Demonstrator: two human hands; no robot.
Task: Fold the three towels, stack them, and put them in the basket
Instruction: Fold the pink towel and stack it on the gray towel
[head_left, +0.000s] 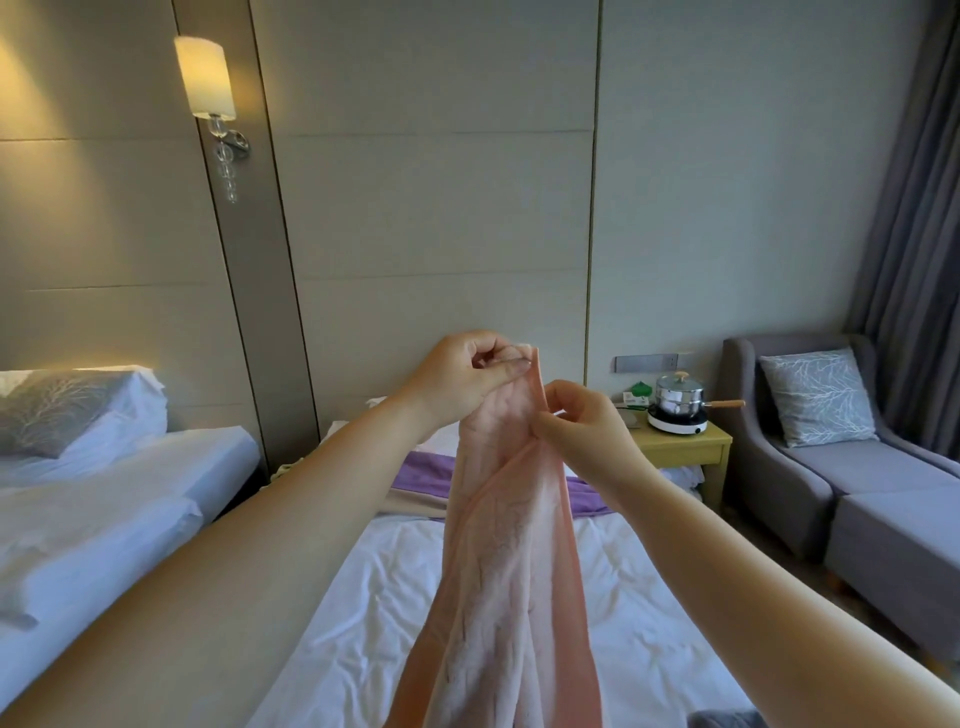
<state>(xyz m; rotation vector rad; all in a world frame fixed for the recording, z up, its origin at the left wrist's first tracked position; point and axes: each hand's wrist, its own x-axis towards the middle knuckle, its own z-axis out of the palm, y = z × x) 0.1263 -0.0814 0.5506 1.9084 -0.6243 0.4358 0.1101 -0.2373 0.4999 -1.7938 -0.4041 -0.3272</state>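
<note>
A pink towel (511, 582) hangs lengthwise in front of me over the white bed (363, 623). My left hand (467, 379) pinches its top corner, held high. My right hand (576, 421) grips the towel's edge just below and to the right of that corner. A purple towel (423, 475) lies flat across the far end of the bed, partly hidden behind the pink one. Under it, at its left side, a beige towel (410, 504) shows. No basket can be seen.
A second bed (104, 493) with a grey pillow stands at the left. A yellow bedside table (680, 447) carries a pot on a hotplate. A grey armchair (810, 441) and footstool (898, 545) stand at the right, by the curtain.
</note>
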